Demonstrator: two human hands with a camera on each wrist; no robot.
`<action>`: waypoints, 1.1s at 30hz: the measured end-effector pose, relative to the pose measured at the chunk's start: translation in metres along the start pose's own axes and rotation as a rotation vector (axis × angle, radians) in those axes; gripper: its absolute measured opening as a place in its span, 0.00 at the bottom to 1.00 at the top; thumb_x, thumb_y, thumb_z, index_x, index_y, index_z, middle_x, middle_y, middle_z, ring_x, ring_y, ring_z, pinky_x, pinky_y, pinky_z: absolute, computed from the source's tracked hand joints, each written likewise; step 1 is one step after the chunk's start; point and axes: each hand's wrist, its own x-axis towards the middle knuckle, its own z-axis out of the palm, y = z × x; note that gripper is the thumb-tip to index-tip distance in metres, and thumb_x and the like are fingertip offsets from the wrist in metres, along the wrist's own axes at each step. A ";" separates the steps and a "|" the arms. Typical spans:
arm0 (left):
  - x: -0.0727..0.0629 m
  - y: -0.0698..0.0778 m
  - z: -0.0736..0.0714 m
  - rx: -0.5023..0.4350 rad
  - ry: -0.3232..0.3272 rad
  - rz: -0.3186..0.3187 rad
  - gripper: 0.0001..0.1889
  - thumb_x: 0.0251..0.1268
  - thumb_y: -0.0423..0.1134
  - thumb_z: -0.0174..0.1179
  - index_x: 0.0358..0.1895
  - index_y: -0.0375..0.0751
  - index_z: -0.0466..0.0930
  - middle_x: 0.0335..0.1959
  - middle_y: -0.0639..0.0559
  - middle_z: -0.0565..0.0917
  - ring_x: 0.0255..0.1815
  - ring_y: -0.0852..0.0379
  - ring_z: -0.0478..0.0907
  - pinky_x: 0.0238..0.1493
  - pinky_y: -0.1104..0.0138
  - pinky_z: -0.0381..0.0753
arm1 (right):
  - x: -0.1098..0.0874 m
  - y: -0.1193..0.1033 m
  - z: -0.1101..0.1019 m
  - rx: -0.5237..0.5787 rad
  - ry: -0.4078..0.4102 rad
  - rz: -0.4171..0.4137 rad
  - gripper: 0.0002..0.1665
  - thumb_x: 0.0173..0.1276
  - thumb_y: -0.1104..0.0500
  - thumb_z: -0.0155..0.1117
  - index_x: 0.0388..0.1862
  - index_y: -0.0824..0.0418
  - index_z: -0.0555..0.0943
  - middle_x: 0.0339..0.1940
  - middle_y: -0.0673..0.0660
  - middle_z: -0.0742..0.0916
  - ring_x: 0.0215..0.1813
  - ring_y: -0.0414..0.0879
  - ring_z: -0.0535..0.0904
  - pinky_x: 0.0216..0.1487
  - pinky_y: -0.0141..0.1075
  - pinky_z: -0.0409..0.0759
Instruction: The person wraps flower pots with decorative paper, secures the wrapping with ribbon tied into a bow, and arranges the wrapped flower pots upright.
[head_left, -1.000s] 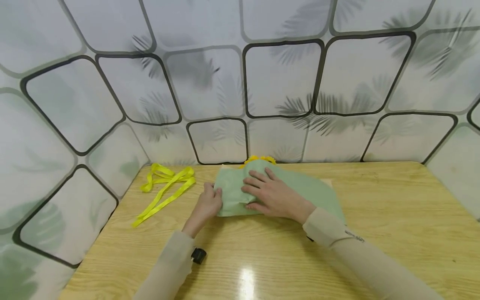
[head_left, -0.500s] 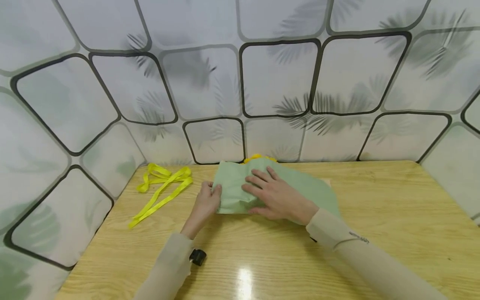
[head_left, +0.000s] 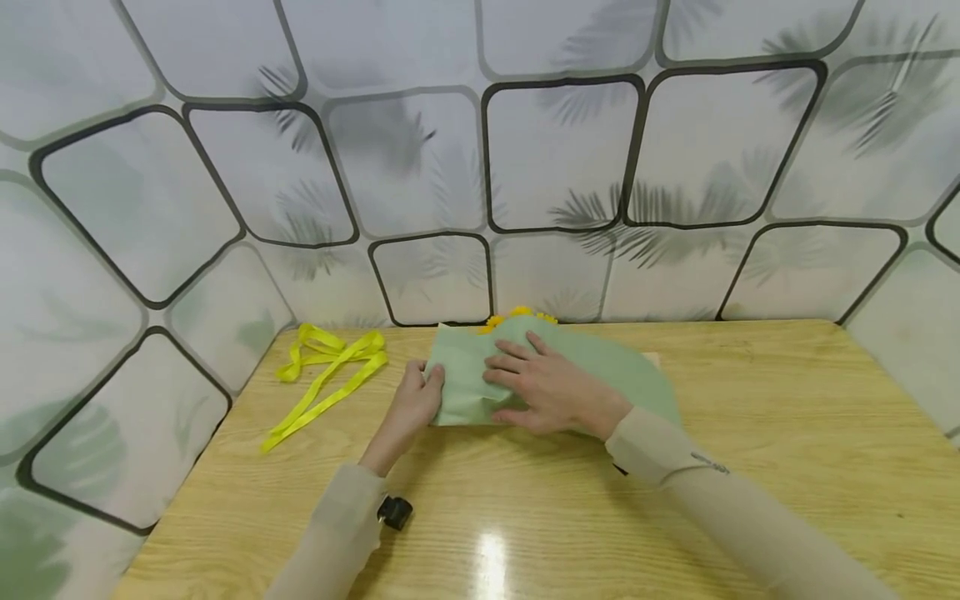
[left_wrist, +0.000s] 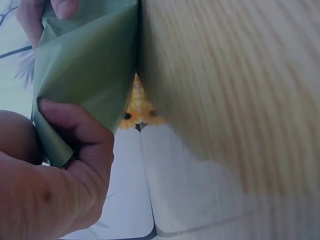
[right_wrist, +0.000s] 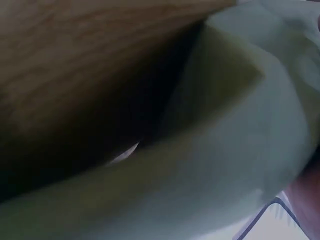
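Note:
A sheet of pale green wrapping paper (head_left: 615, 362) lies folded on the table, with yellow flowers (head_left: 521, 312) showing past its far edge. My left hand (head_left: 417, 398) pinches the paper's left edge between thumb and curled fingers. In the left wrist view that hand (left_wrist: 75, 155) grips a folded corner of the green paper (left_wrist: 90, 65), and orange-yellow petals (left_wrist: 137, 111) show under it. My right hand (head_left: 547, 385) rests on top of the paper with its fingers spread. The right wrist view is mostly filled by the paper (right_wrist: 225, 150); what lies inside is hidden.
A loose yellow ribbon (head_left: 322, 392) lies looped on the left of the wooden table (head_left: 787, 433). Behind the table's far edge stands a patterned fabric wall (head_left: 562, 158), which continues along the left. A pale paper corner (head_left: 652, 358) sticks out at the right of the bundle.
The left end of the green paper has been drawn over a pale corner that showed earlier. Both hands stay nearly in place, the right one still on the paper.

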 end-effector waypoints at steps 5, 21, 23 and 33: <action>0.001 0.000 0.001 0.040 0.013 0.007 0.24 0.86 0.48 0.39 0.69 0.32 0.61 0.49 0.39 0.73 0.53 0.47 0.73 0.51 0.59 0.74 | -0.001 0.001 0.004 0.024 0.027 -0.005 0.35 0.75 0.35 0.57 0.70 0.55 0.77 0.71 0.54 0.81 0.79 0.57 0.67 0.78 0.65 0.59; 0.000 0.012 0.009 -0.505 -0.021 -0.054 0.27 0.85 0.51 0.44 0.73 0.34 0.63 0.55 0.40 0.79 0.43 0.58 0.82 0.41 0.70 0.84 | -0.002 0.001 0.008 0.057 0.056 0.000 0.31 0.77 0.39 0.58 0.67 0.57 0.79 0.69 0.54 0.82 0.79 0.58 0.67 0.79 0.66 0.57; -0.001 0.014 0.010 -0.560 -0.045 -0.043 0.27 0.85 0.52 0.44 0.72 0.35 0.65 0.55 0.41 0.79 0.42 0.59 0.82 0.40 0.70 0.84 | -0.002 0.000 0.008 0.057 0.060 -0.002 0.31 0.77 0.39 0.58 0.67 0.57 0.79 0.69 0.54 0.82 0.79 0.58 0.67 0.79 0.66 0.57; 0.008 -0.008 0.000 -0.209 0.067 0.055 0.29 0.77 0.60 0.53 0.53 0.34 0.82 0.33 0.51 0.81 0.30 0.61 0.76 0.31 0.71 0.77 | -0.003 -0.002 0.006 0.030 0.030 -0.001 0.32 0.76 0.43 0.60 0.71 0.59 0.75 0.71 0.56 0.80 0.79 0.58 0.67 0.79 0.64 0.57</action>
